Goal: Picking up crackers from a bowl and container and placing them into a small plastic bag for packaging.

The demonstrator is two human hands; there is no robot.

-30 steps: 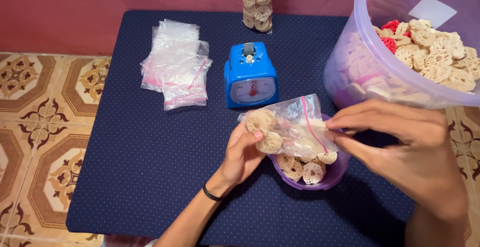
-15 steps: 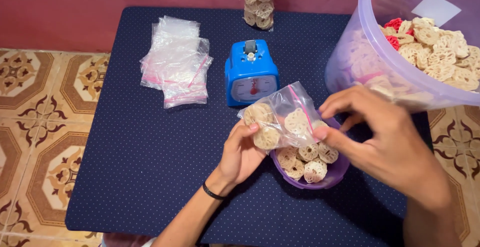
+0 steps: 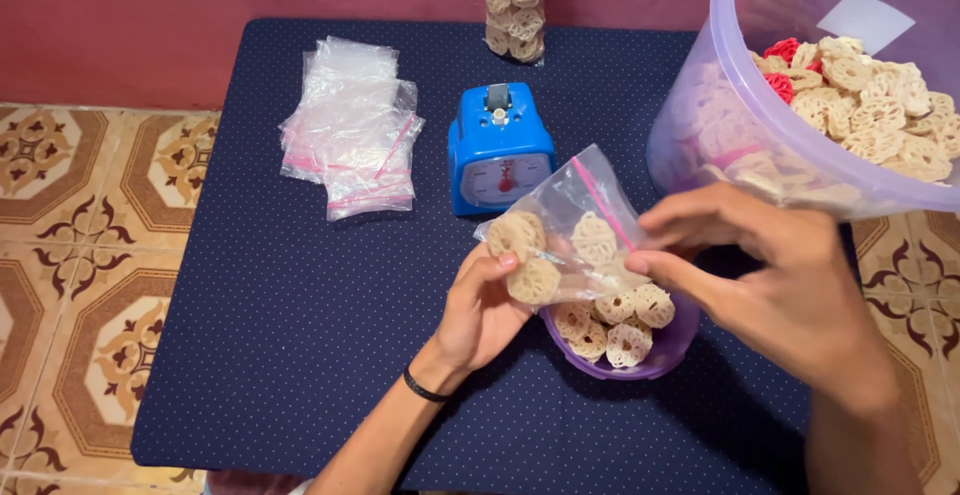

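A clear zip bag [image 3: 570, 235] of pale flower-shaped crackers [image 3: 530, 280] hangs over the purple bowl [image 3: 672, 347], tilted, mouth pointing up-right; left hand [image 3: 482, 310] fingers clamp its bottom, right hand [image 3: 775, 275] fingers pinch its pink-striped edge

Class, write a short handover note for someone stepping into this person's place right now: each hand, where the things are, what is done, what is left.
Left hand: holds flower-shaped crackers against the clear zip bag.
Right hand: fingers pinch the bag's open edge.
Below the bag: small purple bowl, with crackers in it.
Behind: blue scale, stack of empty bags, large cracker tub, one filled bag.
Done: a few crackers in the bag.
Left: bowl not emptied, bag unsealed.
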